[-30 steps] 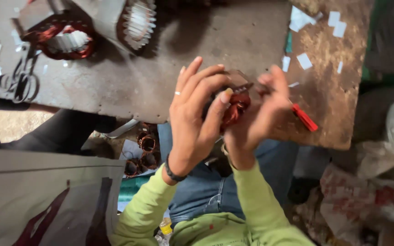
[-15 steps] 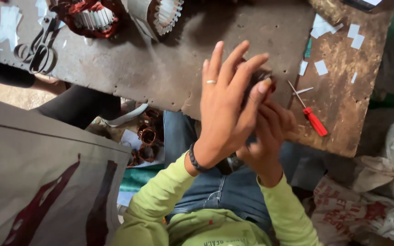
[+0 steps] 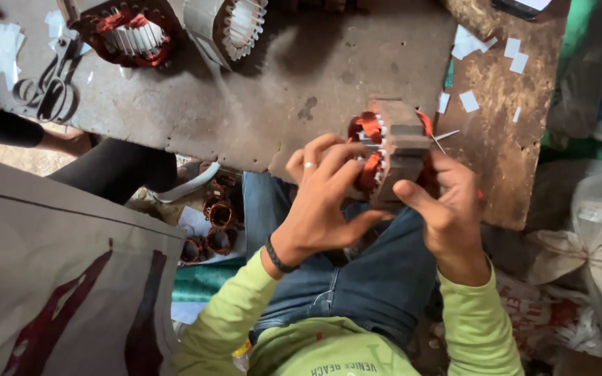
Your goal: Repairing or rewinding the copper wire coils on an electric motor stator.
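A grey motor stator (image 3: 400, 143) with copper-red windings is held upright on edge at the near rim of the worn workbench (image 3: 280, 90), above my lap. My left hand (image 3: 325, 198), with a ring and a dark wristband, presses its fingers against the windings on the stator's left face. On the other side, my right hand (image 3: 447, 209) grips the stator's right side and bottom, thumb on the grey core. A thin metal pin (image 3: 446, 137) sticks out just right of the stator.
Two more stators (image 3: 130, 31) (image 3: 228, 24) lie at the bench's far left, with scissors (image 3: 47, 87) and white paper slips (image 3: 485, 49) scattered about. Copper coils (image 3: 214, 223) sit on the floor below. A person's dark-clad leg (image 3: 116, 170) is at left; plastic bags (image 3: 600, 230) at right.
The stator has turned so its grey outer core now faces up and is plainly visible. My left hand dropped from covering it to its left side. The view shifted right.
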